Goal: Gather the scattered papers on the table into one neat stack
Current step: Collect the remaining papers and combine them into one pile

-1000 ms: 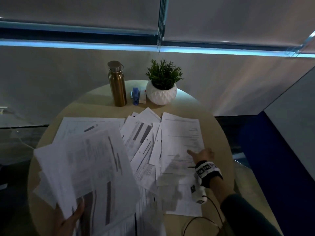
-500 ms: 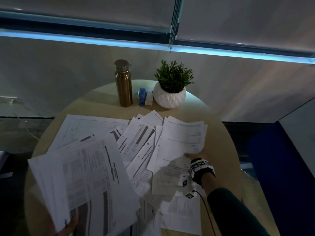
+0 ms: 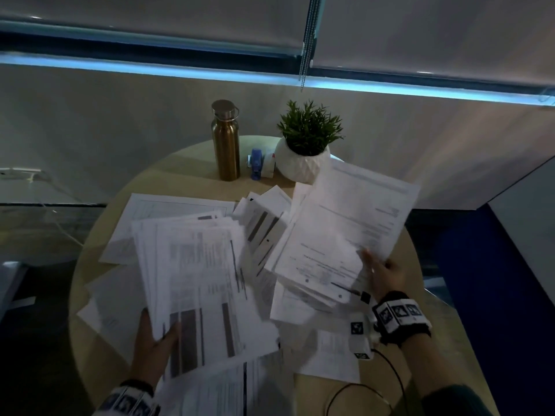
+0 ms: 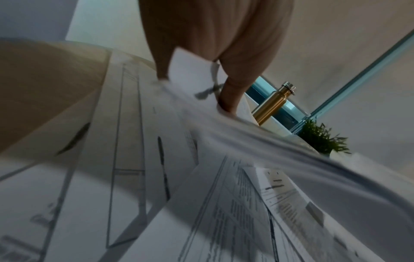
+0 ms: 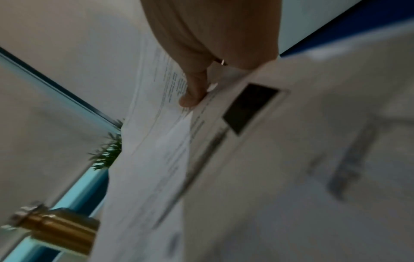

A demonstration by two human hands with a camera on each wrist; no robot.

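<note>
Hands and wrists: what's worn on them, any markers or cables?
Both hands bare. Right wrist band is black with white square fiducial tags; a white tagged camera block hangs beside it, trailing a thin black cable. Dark sleeve. Left wrist band looks alike, mostly cropped.

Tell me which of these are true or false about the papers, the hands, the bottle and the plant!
1. The left hand holds a bundle of papers. True.
2. The right hand is empty. False: it pinches lifted sheets.
3. The gold bottle lies on its side. False: it stands upright.
4. The potted plant stands to the right of the bottle in the head view. True.
5. All papers are off the table. False: loose papers lie scattered there.
</note>
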